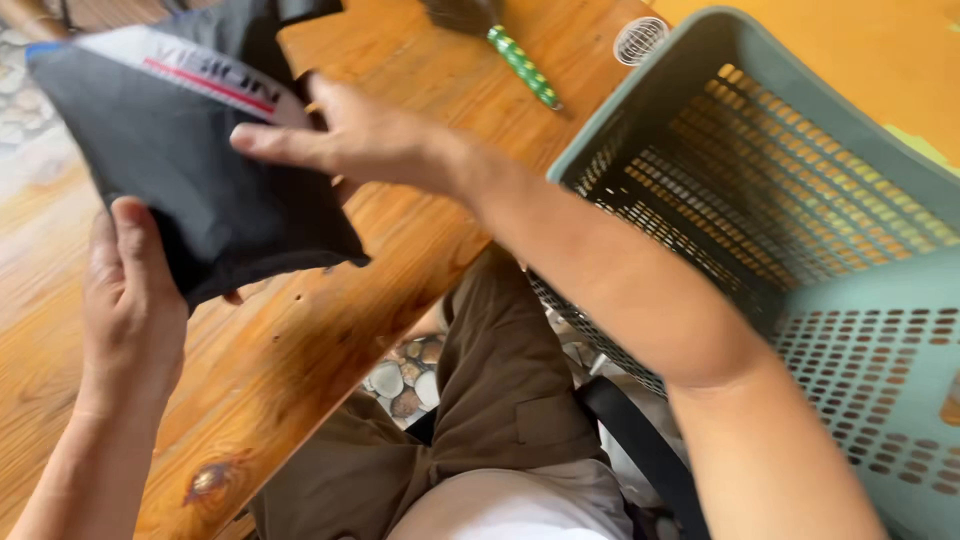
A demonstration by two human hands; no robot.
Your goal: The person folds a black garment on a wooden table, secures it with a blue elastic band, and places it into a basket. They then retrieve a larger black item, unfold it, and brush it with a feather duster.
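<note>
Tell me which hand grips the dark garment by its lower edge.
The left hand: its thumb and fingers clasp the lower edge of the folded dark garment. The right hand lies flat on the garment's upper right side instead.

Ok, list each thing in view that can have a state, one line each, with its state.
Dark folded garment: folded, held at the wooden table's edge by both hands.
Left hand: grip closed on the garment's lower edge.
Right hand: flat on the garment's right side, fingers extended.
Green laundry basket: tilted toward the person, nothing visible inside.
Green spotted brush handle: lying flat on the wooden table.
</note>
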